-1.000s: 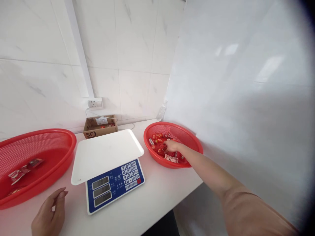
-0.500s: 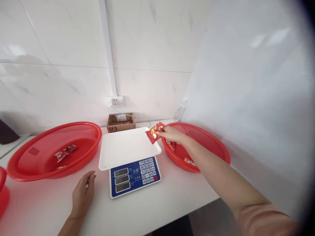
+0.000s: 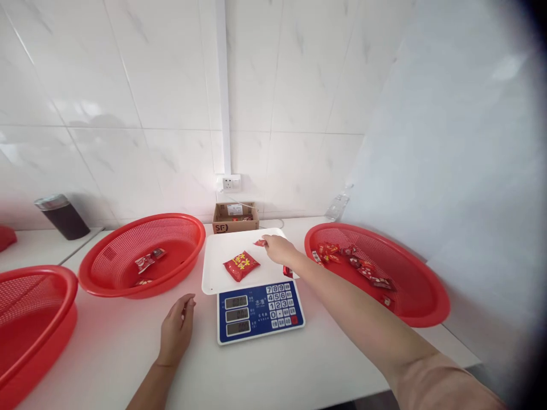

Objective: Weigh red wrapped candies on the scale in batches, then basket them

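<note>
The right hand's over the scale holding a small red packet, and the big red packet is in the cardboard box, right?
No: the big packet lies on the white tray, not in the box; the head view shows it. The right hand is over the scale holding a small packet, as you said.

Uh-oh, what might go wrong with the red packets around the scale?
The little packet looks pinched only at one end by the right hand, so it might slip out and drop onto the white tray.

Another red packet shows below the wrist, near the tray's right edge. If it is resting there, the arm might knock it off the scale.
</note>
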The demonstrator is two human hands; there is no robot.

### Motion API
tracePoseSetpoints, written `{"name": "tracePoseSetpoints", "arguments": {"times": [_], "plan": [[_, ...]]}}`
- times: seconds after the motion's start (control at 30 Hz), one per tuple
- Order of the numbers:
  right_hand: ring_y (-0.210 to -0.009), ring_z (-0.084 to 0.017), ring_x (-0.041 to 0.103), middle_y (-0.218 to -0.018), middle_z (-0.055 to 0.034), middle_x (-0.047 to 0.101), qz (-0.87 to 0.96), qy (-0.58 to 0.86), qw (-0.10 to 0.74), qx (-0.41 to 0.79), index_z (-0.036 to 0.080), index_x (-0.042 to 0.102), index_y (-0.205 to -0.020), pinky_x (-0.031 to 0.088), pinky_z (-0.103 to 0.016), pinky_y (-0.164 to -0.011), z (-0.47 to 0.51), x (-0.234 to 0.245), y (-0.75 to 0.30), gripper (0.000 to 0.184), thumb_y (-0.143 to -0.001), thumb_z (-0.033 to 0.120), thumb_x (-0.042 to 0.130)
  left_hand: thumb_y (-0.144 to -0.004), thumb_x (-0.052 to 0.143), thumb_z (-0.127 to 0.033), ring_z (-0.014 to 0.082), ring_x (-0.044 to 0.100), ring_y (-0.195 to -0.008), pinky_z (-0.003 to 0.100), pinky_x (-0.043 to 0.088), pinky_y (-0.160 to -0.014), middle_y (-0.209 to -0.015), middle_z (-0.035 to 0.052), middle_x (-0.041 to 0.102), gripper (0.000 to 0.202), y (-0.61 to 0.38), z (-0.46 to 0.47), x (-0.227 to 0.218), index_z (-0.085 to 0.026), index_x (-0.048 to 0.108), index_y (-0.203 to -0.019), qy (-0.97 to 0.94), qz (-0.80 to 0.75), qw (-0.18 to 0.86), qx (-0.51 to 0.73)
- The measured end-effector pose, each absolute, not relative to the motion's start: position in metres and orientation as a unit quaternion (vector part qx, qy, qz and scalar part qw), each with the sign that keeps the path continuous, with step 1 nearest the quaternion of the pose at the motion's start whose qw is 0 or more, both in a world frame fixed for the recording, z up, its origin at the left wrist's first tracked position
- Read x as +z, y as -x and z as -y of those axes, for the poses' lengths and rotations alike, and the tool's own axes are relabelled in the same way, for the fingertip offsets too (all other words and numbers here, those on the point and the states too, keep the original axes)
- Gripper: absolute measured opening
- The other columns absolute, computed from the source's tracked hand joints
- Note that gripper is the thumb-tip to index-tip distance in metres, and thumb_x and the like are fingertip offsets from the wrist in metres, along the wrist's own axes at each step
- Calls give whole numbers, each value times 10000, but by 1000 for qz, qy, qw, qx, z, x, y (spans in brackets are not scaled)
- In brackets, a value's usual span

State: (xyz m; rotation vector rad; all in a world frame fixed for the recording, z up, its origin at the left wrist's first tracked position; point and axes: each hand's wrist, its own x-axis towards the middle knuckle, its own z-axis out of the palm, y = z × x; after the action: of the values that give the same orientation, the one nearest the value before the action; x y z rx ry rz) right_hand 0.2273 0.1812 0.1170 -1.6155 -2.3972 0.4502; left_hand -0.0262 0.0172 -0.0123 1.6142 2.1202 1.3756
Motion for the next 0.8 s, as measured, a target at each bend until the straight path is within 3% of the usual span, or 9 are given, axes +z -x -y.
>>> {"name": "tracePoseSetpoints", "arguments": {"times": [0.1,0.23,0.33,0.47,0.7,0.8], "plan": [[-1044,-268,547,-1226,-142,548,810,558,117,135,208,422,-1325,413,-326,-792,-184,117,-235,547,-785,159,491,-808,380,-447,178,647,-809,292,503,-692,-877,52,681,324,27,-18,-13,-217,569,-936,-533,-707,77,459],[-1026,-197,559,-1168,-95,591,798,565,153,145,187,463,-1280,406,-269,-830,-188,125,-237,452,-830,230,461,-801,394,-448,179,647,-789,288,505,-675,-860,45,684,316,27,-18,-13,-222,577,-925,-526,-710,73,462],[-919,-143,594,-1074,-72,630,765,565,216,222,168,461,-1259,425,-233,-790,-190,131,-232,427,-874,343,406,-796,398,-450,178,647,-780,283,504,-679,-847,42,686,315,27,-19,-12,-222,579,-915,-522,-714,76,460],[-1005,-155,566,-1166,-91,584,745,541,272,278,170,423,-1295,418,-258,-831,-189,130,-231,482,-850,351,469,-790,399,-458,180,646,-796,282,503,-696,-858,43,684,324,27,-18,-10,-222,574,-925,-513,-727,86,449],[-1138,-187,490,-1264,-114,516,765,584,245,116,163,488,-1245,353,-308,-956,-200,126,-316,428,-825,246,498,-774,404,-486,181,645,-790,282,502,-687,-852,35,686,340,27,-17,-10,-235,572,-931,-499,-737,97,444],[-1155,-238,481,-1249,-123,536,756,627,119,146,164,530,-1204,350,-343,-959,-195,119,-379,440,-779,270,559,-766,398,-499,184,645,-806,287,500,-707,-864,38,686,356,27,-17,-10,-235,568,-935,-497,-743,105,436]]}}
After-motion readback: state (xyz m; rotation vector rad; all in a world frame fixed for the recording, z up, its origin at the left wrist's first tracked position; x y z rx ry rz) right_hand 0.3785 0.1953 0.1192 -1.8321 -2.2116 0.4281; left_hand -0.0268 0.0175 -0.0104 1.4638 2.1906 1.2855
